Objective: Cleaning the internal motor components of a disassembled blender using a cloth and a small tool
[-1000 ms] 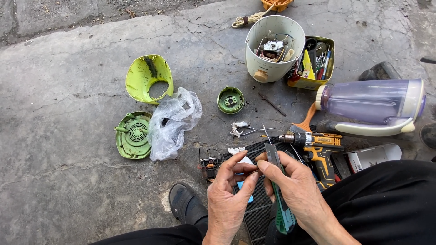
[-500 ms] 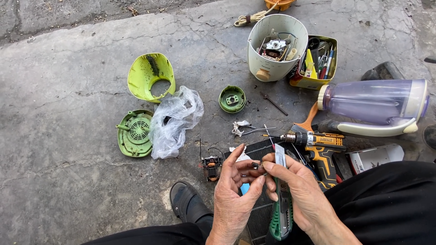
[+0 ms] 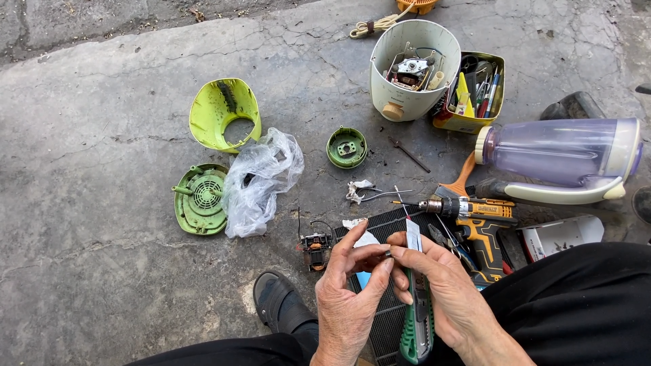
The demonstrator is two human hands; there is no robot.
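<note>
down low, the right hand (image 3: 447, 298) grips a green utility knife (image 3: 415, 308), blade up, while the left hand (image 3: 349, 291) pinches a small dark part (image 3: 388, 255) against the blade, just above the black grille (image 3: 383, 318) by the cordless drill (image 3: 475, 217)

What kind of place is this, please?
Probably an outdoor, informal repair spot on the ground: cracked concrete serves as the work surface, with a cordless drill, a tool box and opened blender parts spread around the person's hands.
</note>
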